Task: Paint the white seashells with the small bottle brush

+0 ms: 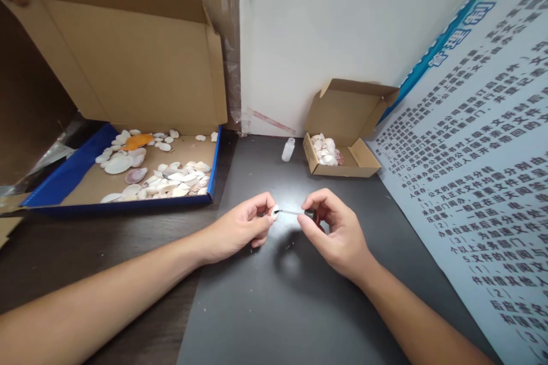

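Note:
Between the thumb and fingers of my left hand (244, 225) is a small white seashell (275, 215), held above the dark table. My right hand (336, 231) grips the dark cap of a thin applicator brush (291, 213). The brush points left, and its dark tip is at the shell; whether it touches cannot be made out. Beyond the hands stands a small, uncapped bottle (288, 150), whitish and upright on the table.
An open blue-sided cardboard box (201, 201) at the left holds many shells and an orange piece (137, 141). At the back right, a smaller open cardboard box (355, 171) contains more shells. A printed board (483, 142) borders the right side. Tiny white crumbs dot the table (257, 319).

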